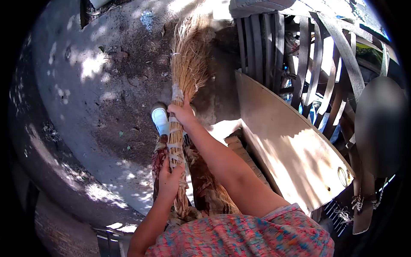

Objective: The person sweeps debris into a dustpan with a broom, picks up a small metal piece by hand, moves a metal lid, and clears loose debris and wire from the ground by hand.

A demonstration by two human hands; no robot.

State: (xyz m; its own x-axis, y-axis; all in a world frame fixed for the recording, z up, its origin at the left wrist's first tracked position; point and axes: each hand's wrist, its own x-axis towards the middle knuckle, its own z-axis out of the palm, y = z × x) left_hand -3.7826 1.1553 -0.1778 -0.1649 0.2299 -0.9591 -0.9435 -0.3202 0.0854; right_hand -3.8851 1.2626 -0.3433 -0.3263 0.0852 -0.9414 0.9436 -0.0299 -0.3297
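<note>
A straw broom [176, 128] stands in front of my body, its loose bristles [188, 51] pointing away from me. Pale strips bind its handle in several places. Around the lower part of the handle, close to my waist, my left hand [170, 177] is closed. Higher up, just below where the bristles fan out, my right hand [183, 112] grips the same broom. The broom's near end hangs in front of my patterned trousers [212, 188]. Part of my light shoe [160, 120] shows beside the handle; the other is mostly hidden.
Concrete ground [77, 107] with dirt and scattered leaves lies ahead and to the left. A pale wooden board [287, 132] leans on the right, beside a fence of woven strips [304, 60]. A grey block [261, 6] sits at the top. A blurred oval covers the far right.
</note>
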